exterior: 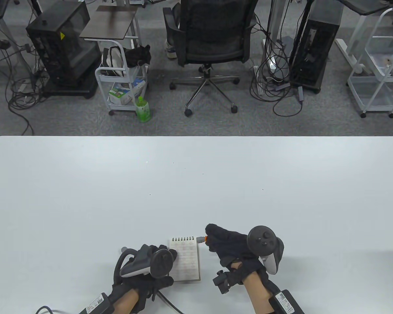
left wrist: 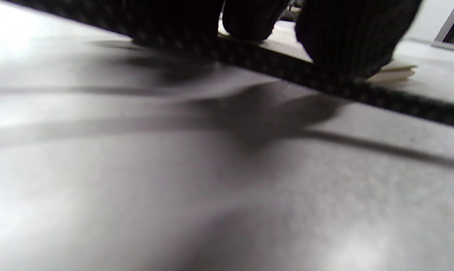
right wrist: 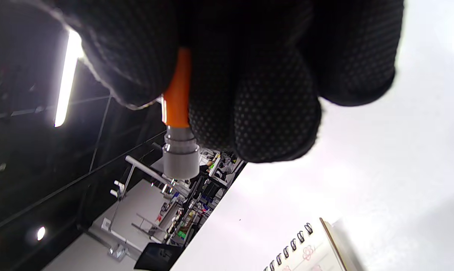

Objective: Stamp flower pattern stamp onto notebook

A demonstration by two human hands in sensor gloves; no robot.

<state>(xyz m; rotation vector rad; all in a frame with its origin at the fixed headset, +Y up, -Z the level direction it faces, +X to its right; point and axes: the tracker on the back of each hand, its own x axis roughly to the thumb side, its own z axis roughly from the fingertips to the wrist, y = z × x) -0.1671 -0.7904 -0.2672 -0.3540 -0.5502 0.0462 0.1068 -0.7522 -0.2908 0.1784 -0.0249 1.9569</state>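
Stamp: our right hand (exterior: 231, 247) grips the flower pattern stamp (exterior: 201, 239), fingers wrapped round its orange barrel, the grey stamping end poking out past the fingertips (right wrist: 276, 113).
Stamp axis: in the table view it lies nearly level, grey tip pointing left toward the notebook's top right corner (we judge it must swing tip-down before it can print).
Notebook: the spiral notebook (exterior: 185, 259) lies flat near the table's front edge, between our two hands, coils on its far edge, long side running away from us.
Direction of travel: the page lies left of and slightly nearer us than the stamp tip; the tip hangs just beside the spiral corner, so we expect only a short move.
Left hand: our left hand (exterior: 150, 265) rests on the notebook's left edge, fingers (left wrist: 347, 41) pressing down on the paper, holding it steady.
Nearer hand: the right, already carrying the tool.
Page: flower prints (right wrist: 308, 251) show near the coils.
Open room: bare table (exterior: 196, 183) spreads beyond and to the right; the left hand crowds the page's left side, so we would aim for the right half.
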